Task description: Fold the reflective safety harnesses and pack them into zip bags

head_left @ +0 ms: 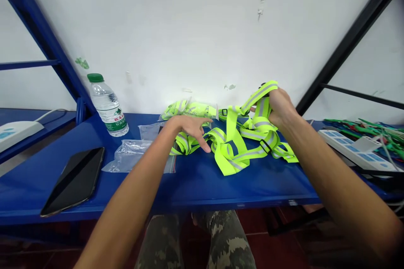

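A tangle of neon-yellow reflective straps [235, 147] with grey stripes and black buckles lies on the blue shelf [202, 180]. My right hand [280, 109] is closed on an upper loop of the straps and lifts it above the pile. My left hand [189, 130] hovers palm-down with its fingers stretched out over the left end of the straps, holding nothing. A second bundle of the same straps [189, 109], in clear wrap, lies behind against the wall.
Clear plastic bags [132, 155] lie left of the straps. A water bottle [107, 105] with a green cap stands at the back left, a dark phone [75, 178] near the front edge. Power strips [356, 149] and green cables [378, 128] sit at right.
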The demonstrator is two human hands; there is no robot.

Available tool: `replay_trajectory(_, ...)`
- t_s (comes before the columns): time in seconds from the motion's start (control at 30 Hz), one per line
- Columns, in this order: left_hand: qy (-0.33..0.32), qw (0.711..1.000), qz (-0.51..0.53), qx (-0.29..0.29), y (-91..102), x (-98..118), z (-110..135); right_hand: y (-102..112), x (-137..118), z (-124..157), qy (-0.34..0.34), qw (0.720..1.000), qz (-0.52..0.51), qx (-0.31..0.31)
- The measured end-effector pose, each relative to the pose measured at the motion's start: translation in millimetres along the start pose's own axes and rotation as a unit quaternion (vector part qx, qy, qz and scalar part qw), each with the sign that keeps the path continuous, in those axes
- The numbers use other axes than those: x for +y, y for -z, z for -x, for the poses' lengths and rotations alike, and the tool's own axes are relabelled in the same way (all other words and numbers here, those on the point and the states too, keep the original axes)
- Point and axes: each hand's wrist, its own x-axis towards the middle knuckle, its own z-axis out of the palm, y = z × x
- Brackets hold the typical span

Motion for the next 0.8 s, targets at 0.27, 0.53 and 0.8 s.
replay_trajectory(0.27,0.002,0.958,-0.287,-0.002,-76.3,-6,-8,4,19,29,-0.107,0.935,0.105,-0.32)
replay_trajectory(0.53,-0.037,0.963,-0.234,0.132,-72.7,-30,-14,28,65,56,0.025,0.793,0.388,-0.469)
replay_trajectory(0.8,-0.179,0.916,-0.142,0.328,-72.2,-24,-14,23,55,53,-0.178,0.921,0.029,-0.344)
